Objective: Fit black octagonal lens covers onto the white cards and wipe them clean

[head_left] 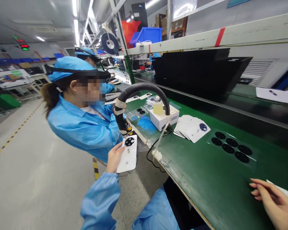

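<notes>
Bright ceiling lts (75,19), soft shadows, glare on green bench mat (201,191), w/angle warp at edges.

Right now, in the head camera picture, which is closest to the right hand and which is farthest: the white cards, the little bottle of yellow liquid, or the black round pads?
Starting from the right hand:
1. Black round pads, on the green bench, ahead of the hand.
2. White cards, fanned out on the bench, left of the pads.
3. Bottle of yellow liquid, farthest left, on a white box.

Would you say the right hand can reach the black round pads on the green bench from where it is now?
Probably yes: the right hand rests near the black round pads, and nothing shows between them.
</notes>
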The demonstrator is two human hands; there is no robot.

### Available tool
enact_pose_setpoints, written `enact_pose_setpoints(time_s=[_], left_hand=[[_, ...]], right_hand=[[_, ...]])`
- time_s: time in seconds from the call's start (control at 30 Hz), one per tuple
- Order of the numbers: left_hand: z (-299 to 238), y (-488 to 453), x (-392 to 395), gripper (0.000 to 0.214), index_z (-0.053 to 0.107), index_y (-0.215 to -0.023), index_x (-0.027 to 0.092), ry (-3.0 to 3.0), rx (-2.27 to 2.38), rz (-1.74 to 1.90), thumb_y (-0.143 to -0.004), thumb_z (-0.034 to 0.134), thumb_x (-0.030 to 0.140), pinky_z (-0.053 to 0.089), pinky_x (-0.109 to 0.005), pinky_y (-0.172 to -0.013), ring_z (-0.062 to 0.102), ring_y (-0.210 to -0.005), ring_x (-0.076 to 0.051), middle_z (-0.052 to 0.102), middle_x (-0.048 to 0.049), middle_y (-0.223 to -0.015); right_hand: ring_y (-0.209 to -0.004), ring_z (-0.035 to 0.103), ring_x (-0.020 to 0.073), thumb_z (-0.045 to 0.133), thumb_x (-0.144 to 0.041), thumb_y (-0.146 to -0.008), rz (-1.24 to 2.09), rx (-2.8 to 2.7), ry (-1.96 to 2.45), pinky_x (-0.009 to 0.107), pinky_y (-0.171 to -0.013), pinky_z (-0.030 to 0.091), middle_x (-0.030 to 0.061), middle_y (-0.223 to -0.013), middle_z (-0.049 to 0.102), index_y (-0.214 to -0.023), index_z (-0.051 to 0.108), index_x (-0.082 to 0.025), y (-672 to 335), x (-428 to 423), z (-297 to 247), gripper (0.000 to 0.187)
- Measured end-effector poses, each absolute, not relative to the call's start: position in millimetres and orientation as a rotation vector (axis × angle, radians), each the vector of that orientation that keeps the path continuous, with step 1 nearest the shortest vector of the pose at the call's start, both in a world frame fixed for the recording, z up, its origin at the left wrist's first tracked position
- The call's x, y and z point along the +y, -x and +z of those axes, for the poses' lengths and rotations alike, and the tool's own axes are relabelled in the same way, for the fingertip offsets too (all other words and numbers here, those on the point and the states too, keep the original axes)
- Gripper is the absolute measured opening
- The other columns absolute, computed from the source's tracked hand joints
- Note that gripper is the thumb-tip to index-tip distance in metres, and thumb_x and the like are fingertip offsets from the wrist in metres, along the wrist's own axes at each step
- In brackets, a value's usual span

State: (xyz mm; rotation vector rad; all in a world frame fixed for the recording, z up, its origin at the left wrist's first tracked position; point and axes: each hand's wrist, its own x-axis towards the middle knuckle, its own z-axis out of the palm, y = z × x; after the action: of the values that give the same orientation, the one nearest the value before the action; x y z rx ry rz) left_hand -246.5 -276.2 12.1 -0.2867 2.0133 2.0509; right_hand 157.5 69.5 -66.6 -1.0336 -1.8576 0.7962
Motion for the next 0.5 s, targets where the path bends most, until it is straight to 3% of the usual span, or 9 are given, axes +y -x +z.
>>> enact_pose_setpoints(time_s=[0.1,0.17,0.23,0.33,0.4,0.5], left_hand=[[22.2,224.2,-283.9,0.045,0.062,-0.121,0.009,0.255,2.069,1.950,-0.076,0.066,0.009,0.042,-0.017,-0.040,0.055,-0.037,-0.009,0.067,0.0018,-0.056],[29.0,203.2,-287.9,0.051,0.060,-0.124,0.014,0.194,2.061,1.866,-0.074,0.069,0.016,0.042,-0.017,-0.037,0.058,-0.039,-0.011,0.071,0.0018,-0.061],[33.7,182.0,-283.3,0.062,0.057,-0.129,0.022,0.056,1.973,1.839,-0.070,0.075,0.025,0.053,-0.021,-0.050,0.070,-0.062,-0.018,0.076,0.0005,-0.083],[34.1,147.0,-243.2,0.065,0.060,-0.123,0.021,-0.191,1.857,1.727,-0.064,0.081,0.038,0.057,-0.025,-0.064,0.071,-0.085,-0.025,0.076,-0.0032,-0.098],[27.9,115.2,-193.4,0.068,0.057,-0.126,0.019,-0.425,1.740,1.626,-0.066,0.079,0.044,0.058,-0.028,-0.068,0.070,-0.092,-0.028,0.074,-0.0065,-0.104],[6.0,57.3,-109.3,0.064,0.040,-0.136,0.017,-0.839,1.452,1.347,-0.083,0.063,0.043,0.057,-0.029,-0.070,0.068,-0.096,-0.025,0.065,-0.0137,-0.122]], right_hand=[[-0.053,0.065,0.0216,0.060,-0.037,-0.077,0.794,-1.863,1.044,0.034,-0.048,0.058,0.0121,-0.074,0.069,-0.081,0.070,-0.024,-153.3,60.8,-55.9,0.017],[-0.053,0.065,0.0202,0.056,-0.037,-0.080,0.715,-1.819,1.053,0.034,-0.049,0.058,0.0093,-0.074,0.068,-0.084,0.069,-0.020,-154.5,61.3,-51.3,0.021],[-0.060,0.067,0.0201,0.053,-0.035,-0.083,0.575,-1.760,1.103,0.035,-0.057,0.058,0.0074,-0.077,0.069,-0.089,0.067,-0.019,-162.3,68.0,-47.5,0.022],[-0.083,0.065,0.0233,0.049,-0.031,-0.086,0.314,-1.695,1.167,0.041,-0.077,0.054,0.0078,-0.087,0.067,-0.091,0.066,-0.020,-185.3,81.3,-40.7,0.021],[-0.092,0.061,0.0253,0.049,-0.030,-0.087,0.199,-1.710,1.193,0.044,-0.087,0.048,0.0088,-0.092,0.065,-0.092,0.065,-0.020,-200.6,85.3,-36.9,0.020],[-0.095,0.060,0.0246,0.051,-0.031,-0.088,0.165,-1.826,1.199,0.040,-0.086,0.048,0.0094,-0.098,0.062,-0.100,0.064,-0.020,-208.6,80.6,-36.0,0.021]])
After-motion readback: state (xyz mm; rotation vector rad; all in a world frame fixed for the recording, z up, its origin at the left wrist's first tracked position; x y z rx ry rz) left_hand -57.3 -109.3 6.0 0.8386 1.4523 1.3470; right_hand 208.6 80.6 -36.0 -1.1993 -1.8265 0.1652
